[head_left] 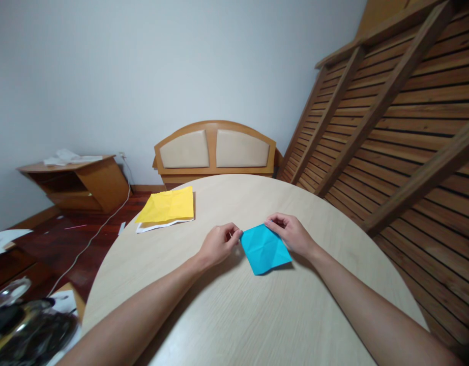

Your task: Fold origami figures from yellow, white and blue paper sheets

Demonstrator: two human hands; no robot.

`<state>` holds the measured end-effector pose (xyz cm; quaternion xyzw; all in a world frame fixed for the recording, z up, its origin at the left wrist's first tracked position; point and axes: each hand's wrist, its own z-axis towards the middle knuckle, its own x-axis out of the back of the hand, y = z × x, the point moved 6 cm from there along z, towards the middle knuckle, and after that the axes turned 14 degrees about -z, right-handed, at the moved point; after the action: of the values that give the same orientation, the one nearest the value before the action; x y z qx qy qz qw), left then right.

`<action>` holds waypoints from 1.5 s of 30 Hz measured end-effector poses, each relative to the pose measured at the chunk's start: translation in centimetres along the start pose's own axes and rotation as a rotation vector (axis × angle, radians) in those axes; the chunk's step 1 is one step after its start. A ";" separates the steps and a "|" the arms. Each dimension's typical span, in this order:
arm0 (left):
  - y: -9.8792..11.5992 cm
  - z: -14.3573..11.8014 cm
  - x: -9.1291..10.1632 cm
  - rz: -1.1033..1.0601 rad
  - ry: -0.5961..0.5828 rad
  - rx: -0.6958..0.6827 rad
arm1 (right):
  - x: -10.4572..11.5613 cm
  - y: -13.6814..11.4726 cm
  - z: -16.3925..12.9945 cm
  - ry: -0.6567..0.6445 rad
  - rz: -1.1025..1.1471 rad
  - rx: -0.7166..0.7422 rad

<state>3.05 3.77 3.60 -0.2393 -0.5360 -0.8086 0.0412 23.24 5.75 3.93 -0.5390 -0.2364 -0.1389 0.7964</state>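
Note:
A creased sheet of blue paper [264, 249], roughly square, is held just above the round table [234, 315]. My left hand [220, 244] pinches its left corner between thumb and fingers. At the upper edge, my right hand [290, 231] grips the paper, thumb and index finger closed on it. Fold lines cross the middle of the sheet, and its near edge casts a shadow on the tabletop. Part of my right fingers is hidden behind the paper.
Yellow paper [168, 204] lies over white sheets [164, 224] on the table's far left. Beyond the table stands a headboard [215, 147]. Wooden slats [372, 137] lean along the right. A low cabinet [85, 183] and a white cable [93, 236] are at left.

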 end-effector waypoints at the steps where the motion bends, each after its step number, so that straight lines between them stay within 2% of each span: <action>1: 0.0 0.0 0.1 -0.001 0.007 0.004 | 0.0 0.1 0.0 0.002 0.009 -0.002; 5: -0.2 0.1 0.3 -0.028 0.032 0.015 | 0.1 0.3 0.1 0.005 0.034 -0.022; 14: -0.3 0.1 0.0 -0.135 -0.015 0.031 | -0.3 -0.8 -0.3 -0.047 0.015 -0.014; 20: -0.5 0.2 0.1 -0.235 -0.027 0.073 | 0.1 0.2 0.0 -0.083 0.055 -0.052; 24: -1.2 0.3 0.0 -0.278 -0.033 0.112 | 0.5 0.7 0.1 -0.026 0.108 -0.074; 31: -0.9 0.2 -0.5 -0.309 -0.075 0.119 | -1.2 -0.9 -0.8 -0.134 -0.002 -0.008; 36: -1.0 0.3 -0.4 -0.344 -0.072 0.167 | -0.8 -0.6 -0.6 -0.136 -0.012 -0.013; 45: -1.6 0.6 0.0 -0.375 -0.038 0.157 | -0.3 0.0 -0.5 -0.108 0.000 -0.045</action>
<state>2.72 5.01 2.41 -0.1466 -0.6331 -0.7533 -0.1014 23.10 5.28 3.58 -0.5636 -0.2759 -0.1148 0.7701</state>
